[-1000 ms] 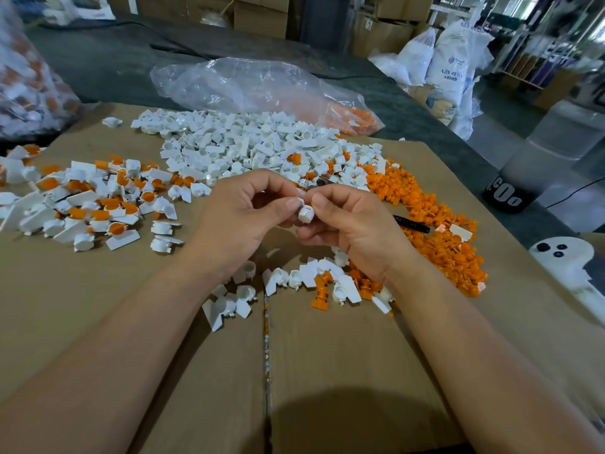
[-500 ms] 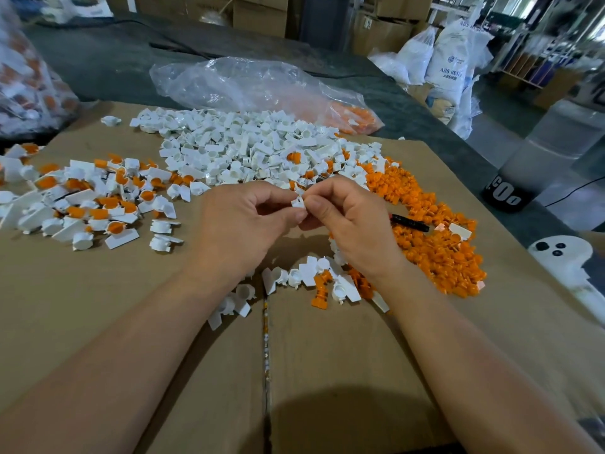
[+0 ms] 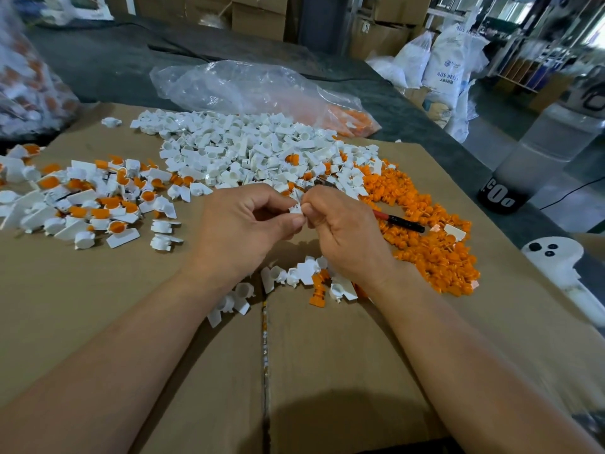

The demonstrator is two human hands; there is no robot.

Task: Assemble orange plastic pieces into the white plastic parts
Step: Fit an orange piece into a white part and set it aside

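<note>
Left hand (image 3: 242, 227) and right hand (image 3: 343, 234) pinch one small white plastic part (image 3: 295, 208) between them; heaped orange plastic pieces (image 3: 435, 244) lie right of the right hand on the brown cardboard surface (image 3: 98, 290).

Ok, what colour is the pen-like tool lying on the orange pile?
Red toward the right hand, black at the far end: the pen-like tool, head view.

The left hand (image 3: 242, 229) and right hand (image 3: 343, 235) are hiding most of the small white part (image 3: 295, 208) pinched in their grip; whether an orange piece is sitting inside is unclear. The bag at left (image 3: 29, 83) is blurring and running off the edge.
</note>
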